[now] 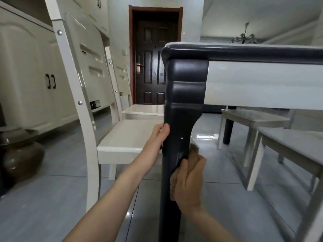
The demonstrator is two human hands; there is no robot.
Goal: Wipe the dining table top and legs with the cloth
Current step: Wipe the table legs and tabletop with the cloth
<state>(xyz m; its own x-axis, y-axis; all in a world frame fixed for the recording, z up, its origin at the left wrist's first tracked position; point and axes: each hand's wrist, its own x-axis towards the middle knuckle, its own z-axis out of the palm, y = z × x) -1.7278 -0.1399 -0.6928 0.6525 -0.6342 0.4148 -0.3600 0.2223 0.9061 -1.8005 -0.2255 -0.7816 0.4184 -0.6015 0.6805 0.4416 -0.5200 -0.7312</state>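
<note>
Low down beside the dark table leg (176,137), under the corner of the dining table (244,51). Left hand (160,135) wrapped round the leg's left edge, fingers clasping it. Right hand (189,180) lower, on the leg's right side, fingers closed around a brownish cloth (193,151) pressed against the wood. White chair (125,140) just left.

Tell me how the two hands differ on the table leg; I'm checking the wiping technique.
The left hand grips the table leg bare, higher up on its left edge; the right hand sits lower on its right side. The right hand presses a brownish cloth to the leg; the left holds none. Both touch the same dark leg.
</note>
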